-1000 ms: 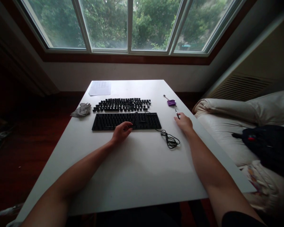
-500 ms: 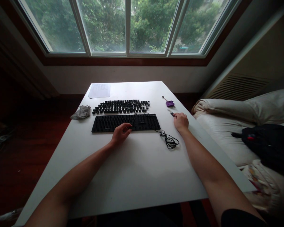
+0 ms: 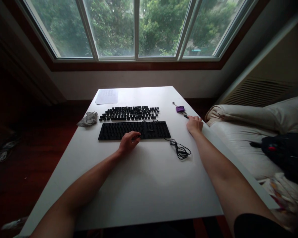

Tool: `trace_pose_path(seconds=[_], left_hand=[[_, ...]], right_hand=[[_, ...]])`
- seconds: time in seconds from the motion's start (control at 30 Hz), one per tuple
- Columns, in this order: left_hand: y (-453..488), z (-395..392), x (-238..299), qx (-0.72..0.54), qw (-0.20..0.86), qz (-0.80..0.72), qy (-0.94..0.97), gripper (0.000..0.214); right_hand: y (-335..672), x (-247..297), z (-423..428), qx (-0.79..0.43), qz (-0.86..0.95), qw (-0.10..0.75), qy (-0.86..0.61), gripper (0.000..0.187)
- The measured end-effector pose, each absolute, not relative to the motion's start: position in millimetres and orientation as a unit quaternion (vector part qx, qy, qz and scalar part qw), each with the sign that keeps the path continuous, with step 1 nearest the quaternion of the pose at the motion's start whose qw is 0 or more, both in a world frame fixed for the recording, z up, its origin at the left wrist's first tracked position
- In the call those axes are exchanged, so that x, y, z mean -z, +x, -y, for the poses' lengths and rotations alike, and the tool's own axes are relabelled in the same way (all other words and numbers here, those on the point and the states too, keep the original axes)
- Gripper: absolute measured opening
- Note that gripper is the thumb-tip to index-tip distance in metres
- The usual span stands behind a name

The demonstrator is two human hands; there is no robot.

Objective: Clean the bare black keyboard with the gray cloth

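My left hand [image 3: 129, 142] rests at the front edge of a black keyboard [image 3: 155, 130]. Its fingers curve over the keys area, a gap shows between thumb and fingertips, and I see nothing held there. At the right side of the table, my right hand [image 3: 195, 125] is closed on a slim tool with a black handle [image 3: 186, 116]; its kind is too small to tell. The tool points toward a bunched purple cloth [image 3: 180, 109], and the fingers hide part of the handle. Behind the keyboard stand rows of loose black keycaps [image 3: 129, 112].
A coiled black cable [image 3: 181, 151] lies right of the keyboard on the white table [image 3: 149, 185]. Grey gloves or a rag [image 3: 88, 119] sit at the left edge, with a paper sheet [image 3: 106, 97] behind. A thin stick [image 3: 174, 103] lies by the cloth. A sofa [image 3: 233, 132] stands at the right.
My right hand has shifted slightly right and away from me with the tool, whose tip is now by the purple cloth. My left fingers have spread a little. The view has shifted slightly.
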State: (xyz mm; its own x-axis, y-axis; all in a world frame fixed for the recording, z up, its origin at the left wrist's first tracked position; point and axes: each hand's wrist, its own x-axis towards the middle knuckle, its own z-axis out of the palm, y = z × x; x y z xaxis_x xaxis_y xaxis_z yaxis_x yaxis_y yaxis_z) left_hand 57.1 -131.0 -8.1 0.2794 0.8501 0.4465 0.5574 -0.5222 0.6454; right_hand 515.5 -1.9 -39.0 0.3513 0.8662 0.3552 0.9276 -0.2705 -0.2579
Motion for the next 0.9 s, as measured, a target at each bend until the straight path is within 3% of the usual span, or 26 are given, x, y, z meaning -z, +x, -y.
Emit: trace_pose_path(seconds=[0.17, 0.33, 0.43, 0.9], left_hand=[[57.7, 129.1, 11.0, -0.410, 0.213, -0.469, 0.753, 0.029], [56.7, 128.0, 13.2, -0.419, 0.243, -0.481, 0.731, 0.026], [56.0, 130.0, 9.4, -0.422, 0.258, -0.473, 0.729, 0.022], [49.2, 130.6, 10.5, -0.434, 0.281, -0.455, 0.725, 0.022]], right_hand=[[456.1, 7.8, 26.9, 0.101, 0.648, 0.297, -0.694, 0.034], [359.4, -24.2, 78.7, -0.068, 0.833, 0.340, -0.430, 0.026], [315.0, -31.5, 102.9, -0.091, 0.878, 0.329, -0.336, 0.024], [271.2, -25.5, 108.2, -0.050, 0.904, 0.279, -0.321, 0.016]])
